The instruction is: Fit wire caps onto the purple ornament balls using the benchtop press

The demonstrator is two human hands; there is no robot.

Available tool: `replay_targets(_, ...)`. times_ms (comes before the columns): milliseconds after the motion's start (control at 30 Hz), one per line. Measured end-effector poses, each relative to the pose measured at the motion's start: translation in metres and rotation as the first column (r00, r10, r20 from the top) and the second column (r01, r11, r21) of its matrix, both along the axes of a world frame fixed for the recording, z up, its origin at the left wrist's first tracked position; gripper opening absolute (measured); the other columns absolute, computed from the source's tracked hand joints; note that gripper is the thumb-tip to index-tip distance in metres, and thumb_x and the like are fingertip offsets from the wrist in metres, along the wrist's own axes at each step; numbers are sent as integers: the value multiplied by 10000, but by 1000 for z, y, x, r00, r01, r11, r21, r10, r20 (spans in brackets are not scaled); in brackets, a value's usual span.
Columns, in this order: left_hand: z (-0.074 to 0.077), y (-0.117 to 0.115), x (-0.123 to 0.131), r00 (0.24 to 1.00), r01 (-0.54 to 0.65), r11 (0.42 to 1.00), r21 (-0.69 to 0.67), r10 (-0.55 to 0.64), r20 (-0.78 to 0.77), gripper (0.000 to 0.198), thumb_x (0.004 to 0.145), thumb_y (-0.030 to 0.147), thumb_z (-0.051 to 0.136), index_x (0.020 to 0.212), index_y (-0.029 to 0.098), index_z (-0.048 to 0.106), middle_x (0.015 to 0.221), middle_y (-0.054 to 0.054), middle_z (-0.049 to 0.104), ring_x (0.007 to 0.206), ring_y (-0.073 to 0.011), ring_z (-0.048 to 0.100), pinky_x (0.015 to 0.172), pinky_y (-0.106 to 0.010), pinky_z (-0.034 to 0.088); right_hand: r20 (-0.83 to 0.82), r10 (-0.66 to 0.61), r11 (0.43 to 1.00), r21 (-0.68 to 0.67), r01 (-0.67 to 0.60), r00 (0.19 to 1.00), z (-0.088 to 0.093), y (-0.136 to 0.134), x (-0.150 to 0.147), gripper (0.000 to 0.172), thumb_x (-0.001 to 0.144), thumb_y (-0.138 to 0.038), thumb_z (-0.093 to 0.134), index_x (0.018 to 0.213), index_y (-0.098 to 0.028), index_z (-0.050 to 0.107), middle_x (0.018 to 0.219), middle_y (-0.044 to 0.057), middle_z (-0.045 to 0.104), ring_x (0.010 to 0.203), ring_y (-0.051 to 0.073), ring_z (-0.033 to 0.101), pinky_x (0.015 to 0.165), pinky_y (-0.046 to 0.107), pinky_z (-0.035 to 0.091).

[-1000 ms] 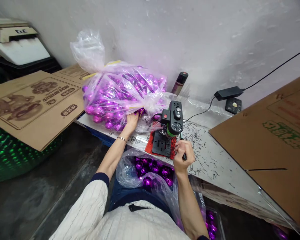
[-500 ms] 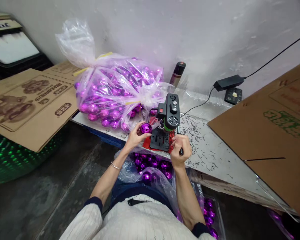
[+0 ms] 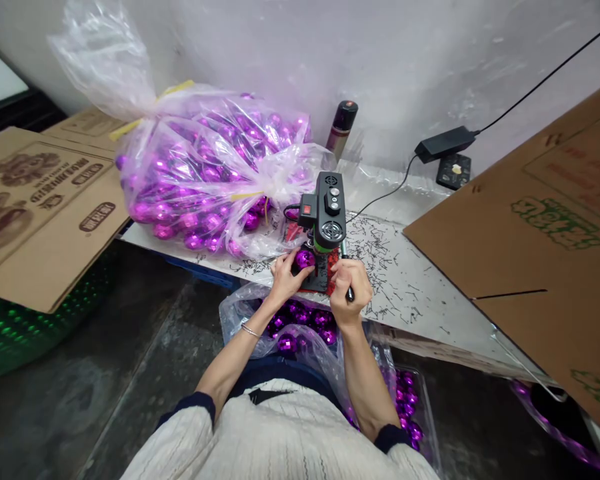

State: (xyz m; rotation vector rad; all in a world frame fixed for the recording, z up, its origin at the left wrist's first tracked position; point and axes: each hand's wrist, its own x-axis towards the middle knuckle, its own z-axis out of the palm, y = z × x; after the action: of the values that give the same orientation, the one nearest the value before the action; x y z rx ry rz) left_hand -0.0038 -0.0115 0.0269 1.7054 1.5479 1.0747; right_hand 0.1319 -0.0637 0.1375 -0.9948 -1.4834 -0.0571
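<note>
My left hand (image 3: 289,275) grips a shiny purple ball (image 3: 305,259) between thumb and fingers, over the base plate of a small black machine (image 3: 331,207). The ball is just left of and below the machine's head. My right hand (image 3: 351,288) is closed around the black-ended lever (image 3: 350,293) at the machine's right side. Red material (image 3: 333,267) shows beneath the base. Behind and left of the machine lies a clear plastic bag (image 3: 200,167) full of purple balls, tied with yellow strips.
Small black bits litter the white table (image 3: 430,300). A spray can (image 3: 341,127) and power adapter (image 3: 445,143) are by the wall. Cardboard boxes flank both sides (image 3: 45,200), (image 3: 530,220). An open bag of purple balls (image 3: 286,343) hangs below the table edge.
My left hand has moved the purple ball rightward, from beside the base plate to over it, near the machine's head. My right hand still holds the lever. The camera view has shifted.
</note>
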Motion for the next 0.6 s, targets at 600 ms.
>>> replay_targets(600, -14, 5, 13, 989, 142, 972, 188, -132, -62, 642, 843, 446, 826, 1388, 195, 595, 1326, -145, 710, 1252, -315, 669, 1107, -493, 495, 6, -25, 998, 52, 25, 1000, -18, 1, 1, 235, 991, -125, 467, 797, -219, 561, 756, 6, 625, 728, 147, 633, 675, 301, 494)
